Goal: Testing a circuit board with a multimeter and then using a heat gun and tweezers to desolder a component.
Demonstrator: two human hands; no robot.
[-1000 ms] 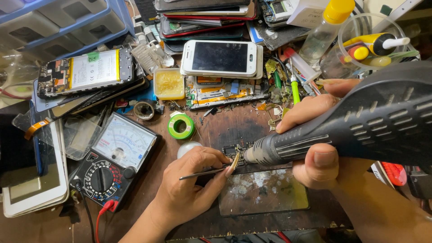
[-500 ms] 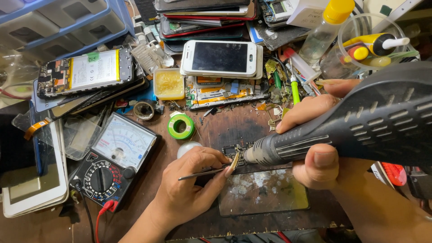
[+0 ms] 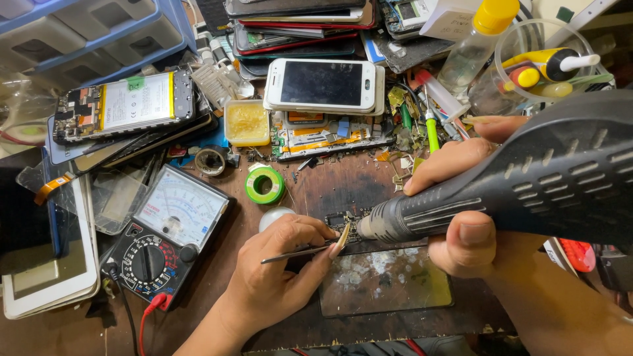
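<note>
One small dark circuit board (image 3: 343, 221) (chips exposed) under nozzle (image 3: 376, 227).

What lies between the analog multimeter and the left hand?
In the head view, only bare wooden tabletop lies between the analog multimeter and the left hand.

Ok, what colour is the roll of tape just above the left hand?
Green, with a white core: the roll of tape lies flat above the left hand, clearest in the head view.
</note>
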